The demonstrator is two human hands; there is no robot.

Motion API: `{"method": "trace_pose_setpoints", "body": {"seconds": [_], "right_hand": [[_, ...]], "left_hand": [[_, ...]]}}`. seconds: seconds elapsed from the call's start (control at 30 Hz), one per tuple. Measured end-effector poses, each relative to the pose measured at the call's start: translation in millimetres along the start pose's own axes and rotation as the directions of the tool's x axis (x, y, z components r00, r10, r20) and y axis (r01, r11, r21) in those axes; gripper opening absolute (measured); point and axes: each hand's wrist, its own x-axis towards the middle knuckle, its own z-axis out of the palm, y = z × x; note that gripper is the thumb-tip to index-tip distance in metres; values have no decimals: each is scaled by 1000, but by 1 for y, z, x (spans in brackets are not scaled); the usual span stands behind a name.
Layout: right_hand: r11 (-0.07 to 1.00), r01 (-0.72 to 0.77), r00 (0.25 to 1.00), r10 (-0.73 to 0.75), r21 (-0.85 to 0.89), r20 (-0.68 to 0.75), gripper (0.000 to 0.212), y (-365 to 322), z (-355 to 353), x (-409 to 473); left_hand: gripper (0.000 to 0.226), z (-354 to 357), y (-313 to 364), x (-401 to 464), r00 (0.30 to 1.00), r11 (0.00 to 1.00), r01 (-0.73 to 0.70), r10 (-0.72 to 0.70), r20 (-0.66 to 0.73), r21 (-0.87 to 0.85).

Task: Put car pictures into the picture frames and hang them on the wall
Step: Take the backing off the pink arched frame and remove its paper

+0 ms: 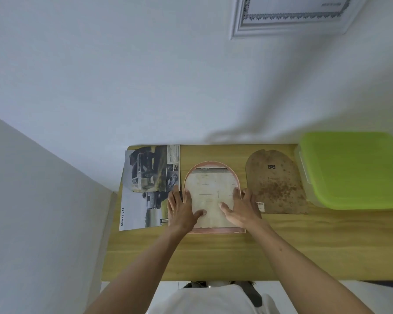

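An arch-shaped pink picture frame [210, 164] lies face down on the wooden table [213, 257]. A pale sheet [210, 193] lies inside it, its blank side up. My left hand [182, 210] rests flat on the frame's left edge, thumb on the sheet. My right hand [241, 207] presses flat on the sheet's right side, fingers spread. The frame's brown arch-shaped backing board [275, 184] lies to the right, apart from the frame. A car brochure [145, 184] with truck pictures lies to the left.
A clear box with a green lid [354, 171] stands at the table's right end. A white framed certificate [288, 17] hangs on the wall above. A wall corner borders the table on the left. A small dark object [164, 220] lies on the brochure's lower edge.
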Motion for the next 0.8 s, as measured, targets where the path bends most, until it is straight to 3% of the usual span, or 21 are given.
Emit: {"method": "trace_pose_setpoints", "body": {"seconds": [0.2, 0.37, 0.43, 0.53, 0.67, 0.73, 0.8], "right_hand": [[988, 7, 998, 4, 151, -70, 78, -1, 2, -3], [932, 84, 982, -18, 352, -188, 65, 3, 1, -2], [869, 156, 959, -19, 469, -283, 54, 4, -1, -5], [644, 201, 960, 21, 738, -280, 46, 2, -10, -11], [481, 187, 956, 113, 856, -272, 51, 9, -20, -19], [483, 188, 951, 128, 855, -281, 47, 18, -23, -21], [526, 196, 945, 123, 827, -303, 37, 31, -23, -23]], "left_hand": [[73, 6, -1, -7, 990, 973, -50, 19, -137, -225], [67, 6, -2, -15, 966, 900, -122, 11, -258, -418], [70, 1, -1, -18, 946, 871, -186, 35, -321, -455], [74, -8, 3, -24, 943, 829, -246, 86, -320, -502], [65, -25, 13, -26, 982, 630, -122, -34, -184, -767], [52, -34, 20, -28, 980, 503, -73, -124, -155, -861], [46, -38, 25, -29, 978, 440, -22, -175, -110, -898]]}}
